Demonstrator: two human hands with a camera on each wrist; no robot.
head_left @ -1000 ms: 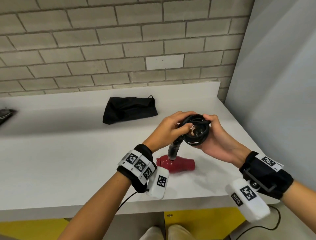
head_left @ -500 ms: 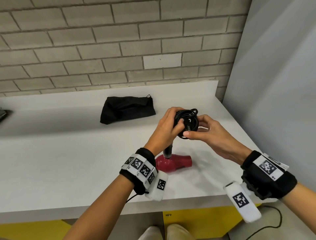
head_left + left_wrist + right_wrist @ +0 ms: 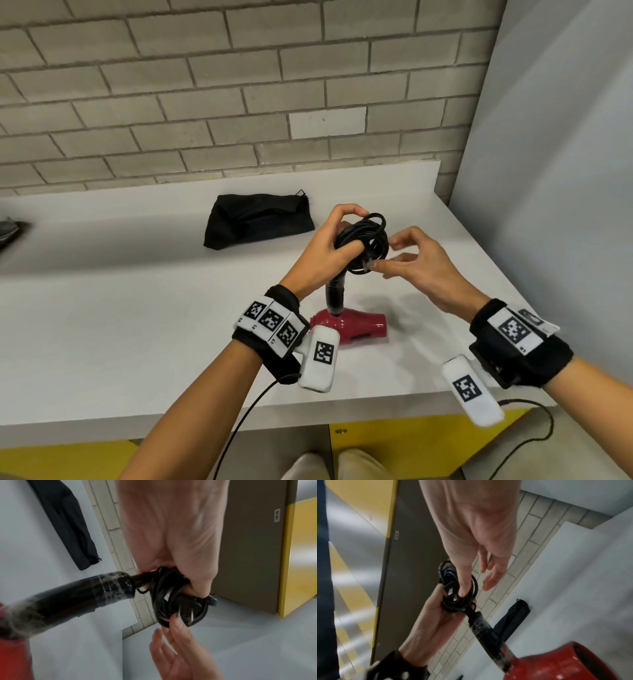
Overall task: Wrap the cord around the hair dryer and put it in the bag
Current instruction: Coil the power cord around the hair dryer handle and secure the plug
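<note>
The hair dryer's red body (image 3: 356,325) is down at the white table (image 3: 137,325), its black handle (image 3: 335,294) pointing up. The black cord (image 3: 371,236) is coiled into a bundle at the handle's top end, and my left hand (image 3: 325,250) grips that bundle with fingers curled through it. My right hand (image 3: 411,257) hovers beside the coil with relaxed fingers, one fingertip touching near the plug (image 3: 188,609). In the right wrist view my thumb lies against the cord (image 3: 458,588). The black bag (image 3: 257,219) lies flat behind, toward the wall.
A brick wall (image 3: 239,102) backs the table and a grey panel (image 3: 548,171) closes its right side. The table's front edge (image 3: 376,407) is just below my wrists, with yellow cabinet fronts (image 3: 411,442) beneath. A dark object (image 3: 10,229) lies at the far left.
My right hand has let go of the coiled cord and spread its fingers, staying beside it. My left hand keeps its grip on the coil.
</note>
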